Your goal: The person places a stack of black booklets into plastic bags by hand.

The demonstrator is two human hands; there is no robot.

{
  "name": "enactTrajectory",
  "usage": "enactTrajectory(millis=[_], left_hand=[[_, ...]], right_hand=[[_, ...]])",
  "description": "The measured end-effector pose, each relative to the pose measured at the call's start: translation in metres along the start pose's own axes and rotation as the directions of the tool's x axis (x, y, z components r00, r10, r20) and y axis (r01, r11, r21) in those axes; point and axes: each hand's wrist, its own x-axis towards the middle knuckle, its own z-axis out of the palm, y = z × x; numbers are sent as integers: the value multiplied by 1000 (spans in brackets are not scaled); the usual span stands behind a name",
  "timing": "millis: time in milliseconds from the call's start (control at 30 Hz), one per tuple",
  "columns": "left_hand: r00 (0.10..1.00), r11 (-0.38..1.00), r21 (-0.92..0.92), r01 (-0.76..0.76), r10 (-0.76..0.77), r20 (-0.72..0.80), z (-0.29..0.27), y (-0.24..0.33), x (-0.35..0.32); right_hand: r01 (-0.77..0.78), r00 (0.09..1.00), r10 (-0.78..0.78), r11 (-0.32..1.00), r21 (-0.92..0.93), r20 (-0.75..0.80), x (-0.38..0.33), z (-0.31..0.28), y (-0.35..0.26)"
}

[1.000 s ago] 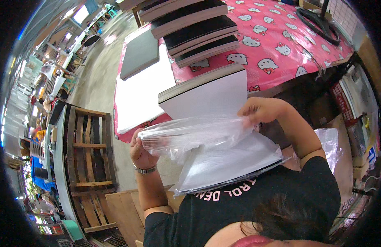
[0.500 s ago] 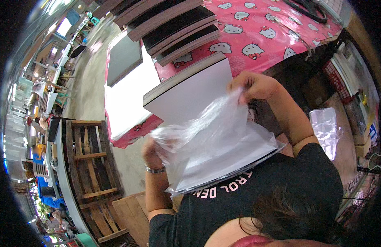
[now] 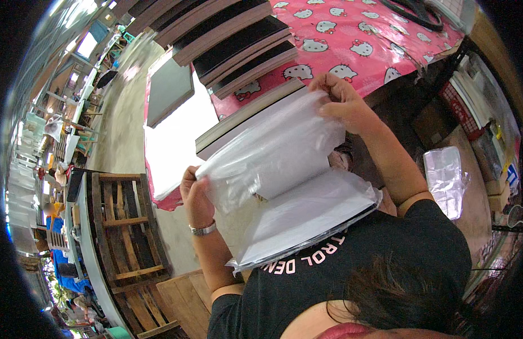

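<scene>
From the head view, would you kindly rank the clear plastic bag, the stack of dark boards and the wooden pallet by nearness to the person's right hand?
1. The clear plastic bag: pinched at its top edge by the right hand.
2. The stack of dark boards: on the pink patterned table, up and left of the hand.
3. The wooden pallet: far left, beyond the left hand.

Black T-shirt, silver wristwatch

Short-sleeved black T-shirt (image 3: 352, 282) with pink lettering; metal-band watch (image 3: 203, 229) on the left wrist; dark hair.
</scene>
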Motion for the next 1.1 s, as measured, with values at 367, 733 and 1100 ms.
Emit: enactTrajectory(millis=[367,733,1100], left_hand=[[806,524,797,-301,587,-82,60,12,-43],[519,553,51,832,-806,284,-34,-42,-75],[637,625,-140,768,-723,267,-59,-188,-67]], right_hand=[[-114,977,-28,766,-633,-209,-50,27,-32],[-685,728,668,693,225,156,-121,-59,64],[-793,609,789,604,85,76,-148,-117,223]])
